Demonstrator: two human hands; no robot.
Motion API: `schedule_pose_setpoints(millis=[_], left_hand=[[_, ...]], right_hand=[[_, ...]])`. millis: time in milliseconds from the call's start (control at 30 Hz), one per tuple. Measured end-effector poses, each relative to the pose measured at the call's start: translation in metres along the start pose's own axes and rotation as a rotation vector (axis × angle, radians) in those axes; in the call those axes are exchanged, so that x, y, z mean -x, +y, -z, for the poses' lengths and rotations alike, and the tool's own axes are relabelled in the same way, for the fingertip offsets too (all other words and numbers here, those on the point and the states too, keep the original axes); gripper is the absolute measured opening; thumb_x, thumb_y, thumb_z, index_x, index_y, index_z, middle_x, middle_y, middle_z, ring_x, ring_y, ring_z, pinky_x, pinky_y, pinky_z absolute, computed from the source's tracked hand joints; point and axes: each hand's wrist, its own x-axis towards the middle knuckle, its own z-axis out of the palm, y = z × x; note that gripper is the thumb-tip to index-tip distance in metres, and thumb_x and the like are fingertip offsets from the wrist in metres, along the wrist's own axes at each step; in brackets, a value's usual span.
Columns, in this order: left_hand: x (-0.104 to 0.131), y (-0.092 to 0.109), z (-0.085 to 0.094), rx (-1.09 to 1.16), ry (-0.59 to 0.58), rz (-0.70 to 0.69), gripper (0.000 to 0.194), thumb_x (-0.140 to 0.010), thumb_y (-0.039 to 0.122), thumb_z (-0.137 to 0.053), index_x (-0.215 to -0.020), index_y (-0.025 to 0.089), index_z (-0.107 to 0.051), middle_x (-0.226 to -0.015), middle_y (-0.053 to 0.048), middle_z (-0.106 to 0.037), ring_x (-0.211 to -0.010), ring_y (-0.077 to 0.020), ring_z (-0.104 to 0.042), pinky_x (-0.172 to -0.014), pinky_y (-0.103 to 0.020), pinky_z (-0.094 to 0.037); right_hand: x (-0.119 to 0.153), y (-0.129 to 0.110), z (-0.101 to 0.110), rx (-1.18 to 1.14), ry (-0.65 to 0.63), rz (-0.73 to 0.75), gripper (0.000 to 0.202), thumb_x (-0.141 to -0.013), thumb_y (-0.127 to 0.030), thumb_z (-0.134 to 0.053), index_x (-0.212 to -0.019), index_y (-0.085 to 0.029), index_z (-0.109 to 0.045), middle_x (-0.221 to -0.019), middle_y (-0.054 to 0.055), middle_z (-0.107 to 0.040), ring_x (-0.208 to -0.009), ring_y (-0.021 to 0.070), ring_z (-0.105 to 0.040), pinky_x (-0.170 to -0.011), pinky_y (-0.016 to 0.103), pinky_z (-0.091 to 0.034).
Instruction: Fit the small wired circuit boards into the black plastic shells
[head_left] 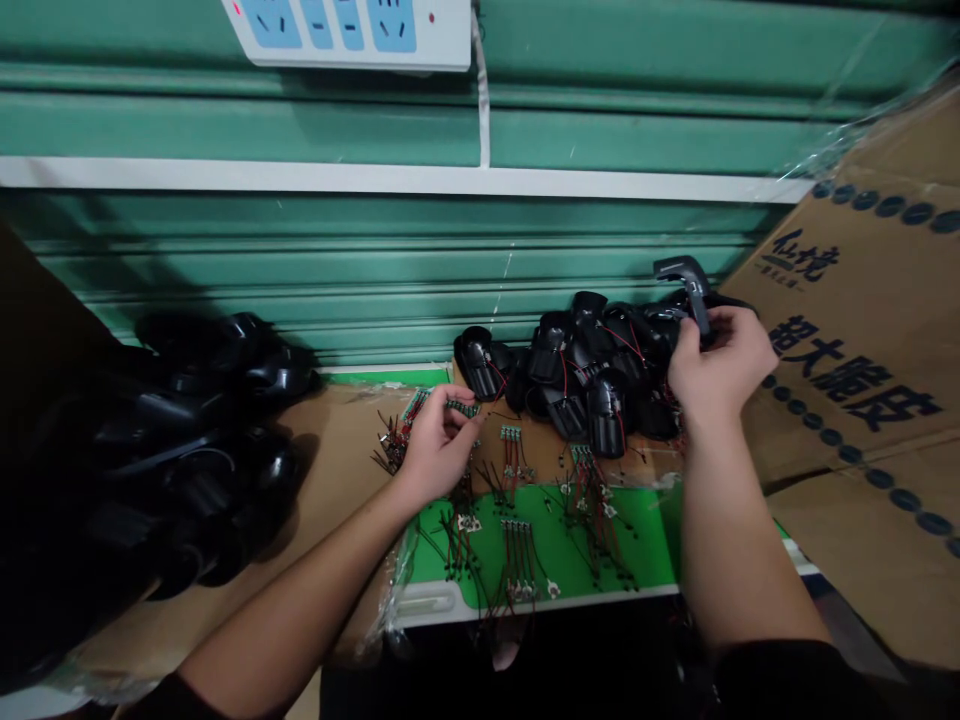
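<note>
My left hand is closed, with the fingertips pinching a narrow strip of small green circuit boards. Beside its wrist lies a tangle of thin red and black wires. My right hand is raised at the right and grips a black curved plastic shell, its bent end pointing left. Just left of that hand is a heap of black plastic housings, several with red wires coming out. Between the hands, groups of wired circuit boards lie on a green board.
A pile of glossy black parts stands at the left on cardboard. Printed cardboard boxes close off the right side. Behind is a green slatted wall with a white power strip and its cable.
</note>
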Motion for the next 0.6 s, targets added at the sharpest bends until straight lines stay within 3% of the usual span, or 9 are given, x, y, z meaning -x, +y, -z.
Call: schedule_pose_setpoints(millis=[100,267,433,600], left_hand=[[-0.002,0.0,0.001,-0.03,0.017,-0.008,0.031,-0.089,0.032,-0.072,-0.113,0.021,-0.055,-0.083,0.001,-0.06,-0.063,-0.0125,-0.057,-0.058,-0.025,-0.045],[-0.004,0.001,0.004,-0.084,0.044,-0.03,0.031,-0.087,0.03,-0.072,-0.112,0.021,-0.056,-0.087,0.0,-0.062,-0.063,-0.012,-0.056,-0.057,-0.025,-0.044],[-0.01,-0.003,0.014,-0.299,0.099,-0.147,0.018,-0.087,0.026,-0.069,-0.103,0.021,-0.061,-0.098,-0.003,-0.064,-0.068,-0.0135,-0.059,-0.06,-0.027,-0.045],[-0.023,-0.004,0.037,-0.686,0.195,-0.261,0.008,-0.088,0.023,-0.064,-0.096,0.021,-0.064,-0.1,-0.009,-0.064,-0.092,-0.026,-0.064,-0.088,-0.042,-0.053]], right_hand=[[-0.003,0.017,-0.008,0.055,-0.042,-0.003,0.029,-0.084,-0.035,-0.062,-0.106,-0.018,-0.07,-0.1,0.012,-0.073,-0.096,0.0317,-0.068,-0.096,0.05,-0.054],[0.001,0.017,-0.016,-0.017,-0.129,-0.045,0.042,-0.082,-0.038,-0.065,-0.117,-0.016,-0.07,-0.106,0.013,-0.076,-0.082,0.0271,-0.07,-0.084,0.043,-0.058],[0.003,0.013,-0.015,0.015,-0.15,-0.05,0.042,-0.084,-0.043,-0.063,-0.118,-0.019,-0.071,-0.106,0.013,-0.076,-0.096,0.0338,-0.068,-0.095,0.054,-0.055],[0.006,0.007,-0.013,-0.015,-0.119,-0.041,0.048,-0.079,-0.043,-0.065,-0.12,-0.018,-0.07,-0.113,0.019,-0.074,-0.105,0.036,-0.062,-0.099,0.052,-0.047]])
